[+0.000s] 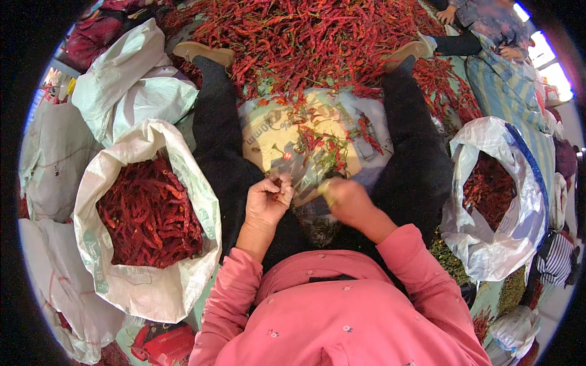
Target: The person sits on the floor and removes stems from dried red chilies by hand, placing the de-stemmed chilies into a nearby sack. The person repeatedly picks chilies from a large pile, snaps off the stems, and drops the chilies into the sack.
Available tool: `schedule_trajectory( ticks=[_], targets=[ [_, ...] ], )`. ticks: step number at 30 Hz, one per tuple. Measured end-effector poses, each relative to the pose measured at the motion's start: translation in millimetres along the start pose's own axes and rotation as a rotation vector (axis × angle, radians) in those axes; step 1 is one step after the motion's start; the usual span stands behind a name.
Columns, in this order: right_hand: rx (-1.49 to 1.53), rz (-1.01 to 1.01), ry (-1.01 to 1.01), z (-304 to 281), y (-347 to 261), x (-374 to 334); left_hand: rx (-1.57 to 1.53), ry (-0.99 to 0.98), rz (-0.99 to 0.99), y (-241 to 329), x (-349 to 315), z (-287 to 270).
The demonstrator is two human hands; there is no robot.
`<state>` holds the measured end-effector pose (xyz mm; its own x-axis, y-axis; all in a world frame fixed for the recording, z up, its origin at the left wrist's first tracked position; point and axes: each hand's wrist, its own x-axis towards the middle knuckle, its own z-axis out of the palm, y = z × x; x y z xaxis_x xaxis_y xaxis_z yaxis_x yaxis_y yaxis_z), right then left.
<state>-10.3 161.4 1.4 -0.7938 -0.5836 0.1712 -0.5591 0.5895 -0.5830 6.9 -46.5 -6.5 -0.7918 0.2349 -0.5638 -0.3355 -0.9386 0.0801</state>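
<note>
Between my thighs my left hand point(268, 198) is closed, with its fingertips pinched around a red chili point(278, 194). Beside it, my right hand point(352, 204) is curled and smeared by motion. A yellowish blur shows at its fingers, so what it grips cannot be made out. Both hands are over the near edge of a printed pale sheet point(259, 131) spread between my legs. Scattered on that sheet lie cut red chili bits and green stems point(332, 149).
Beyond the sheet spreads a large heap of red chilies point(305, 43). An open white sack of chilies point(85, 201) stands at my left, another sack point(494, 256) at my right. Filled sacks point(58, 158) line the far left. Another person point(488, 30) sits at the upper right.
</note>
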Motion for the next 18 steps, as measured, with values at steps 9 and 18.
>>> schedule_trajectory(
  ticks=[9, 18],
  targets=[
    [-0.397, 0.442, -0.281, -21, 35, 21, 0.357, -0.049, 0.014, -15, 47, 39],
    [0.106, 0.462, 0.132, -31, 25, 21, 0.607, -0.111, 0.001, -9, 54, 28]
  ],
)
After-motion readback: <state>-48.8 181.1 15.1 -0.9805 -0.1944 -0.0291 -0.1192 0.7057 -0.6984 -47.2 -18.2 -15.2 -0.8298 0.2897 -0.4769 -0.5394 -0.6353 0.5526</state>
